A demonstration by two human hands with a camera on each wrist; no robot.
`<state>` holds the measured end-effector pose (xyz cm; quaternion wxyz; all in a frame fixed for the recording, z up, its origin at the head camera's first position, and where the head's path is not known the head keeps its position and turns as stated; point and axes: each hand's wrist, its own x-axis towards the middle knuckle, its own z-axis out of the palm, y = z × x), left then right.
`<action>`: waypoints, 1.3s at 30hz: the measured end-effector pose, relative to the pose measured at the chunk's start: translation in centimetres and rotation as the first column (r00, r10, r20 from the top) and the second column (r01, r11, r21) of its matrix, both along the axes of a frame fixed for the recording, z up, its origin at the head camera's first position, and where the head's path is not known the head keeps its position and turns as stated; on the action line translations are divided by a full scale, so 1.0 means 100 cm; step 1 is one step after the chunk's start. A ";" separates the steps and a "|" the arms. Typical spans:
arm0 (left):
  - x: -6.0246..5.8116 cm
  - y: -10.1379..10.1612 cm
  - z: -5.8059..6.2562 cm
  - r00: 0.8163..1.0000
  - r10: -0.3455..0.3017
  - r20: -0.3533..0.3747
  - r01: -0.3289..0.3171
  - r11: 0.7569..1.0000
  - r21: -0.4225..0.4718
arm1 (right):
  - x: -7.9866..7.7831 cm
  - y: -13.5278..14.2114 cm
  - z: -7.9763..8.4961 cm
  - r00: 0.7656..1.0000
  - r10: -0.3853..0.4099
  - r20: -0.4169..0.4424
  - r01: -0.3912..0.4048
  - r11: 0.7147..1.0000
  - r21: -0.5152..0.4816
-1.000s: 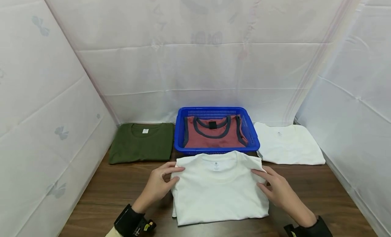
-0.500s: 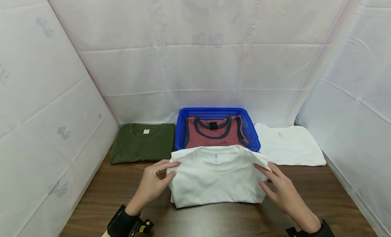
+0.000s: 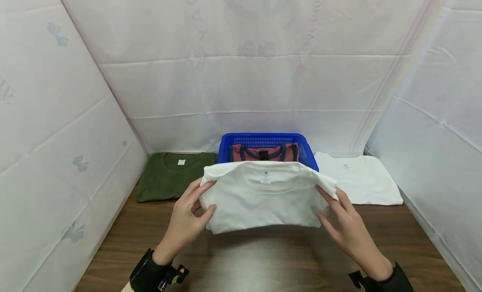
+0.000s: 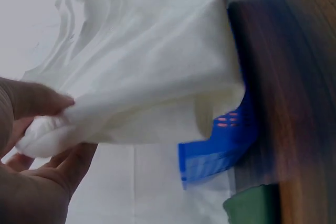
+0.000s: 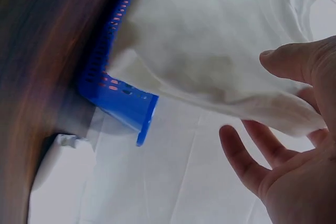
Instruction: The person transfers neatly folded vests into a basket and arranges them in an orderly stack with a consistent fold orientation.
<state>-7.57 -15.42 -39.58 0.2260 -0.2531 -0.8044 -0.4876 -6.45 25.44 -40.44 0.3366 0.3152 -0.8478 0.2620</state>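
Both hands hold up a folded white T-shirt (image 3: 263, 204), its collar and label facing up, above the table in front of a blue basket (image 3: 310, 156). My left hand (image 3: 185, 216) grips the shirt's left side; in the left wrist view, thumb and fingers pinch the folded cloth (image 4: 136, 87). On the right side, my right hand (image 3: 347, 229) holds the edge, fingers under the cloth and thumb on the near face. The shirt's far edge overlaps the basket's front rim in the head view. Inside the basket lies a folded red shirt (image 3: 241, 153) with dark trim, partly hidden.
A folded dark green T-shirt (image 3: 171, 170) lies left of the basket on the brown wooden table (image 3: 260, 262). Another folded white T-shirt (image 3: 361, 179) lies to the right. White sheeting (image 3: 241, 87) hangs behind and along both sides.
Both hands have lifted the white T-shirt off the table and moved it forward, toward the basket. It now covers the basket's front and more of the red shirt.
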 end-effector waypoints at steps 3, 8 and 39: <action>-0.003 0.001 0.005 0.997 0.029 -0.071 -0.028 1.000 0.012 | -0.005 -0.003 0.003 1.000 -0.009 -0.023 0.009 1.000 0.009; -0.010 0.002 0.016 0.975 0.084 -0.207 -0.075 0.996 0.051 | -0.015 -0.008 0.008 0.994 -0.054 -0.092 0.055 0.998 0.011; -0.083 0.014 0.024 0.939 0.211 -0.271 -0.184 0.975 0.121 | -0.094 -0.007 0.035 0.997 -0.064 -0.029 0.064 0.998 -0.010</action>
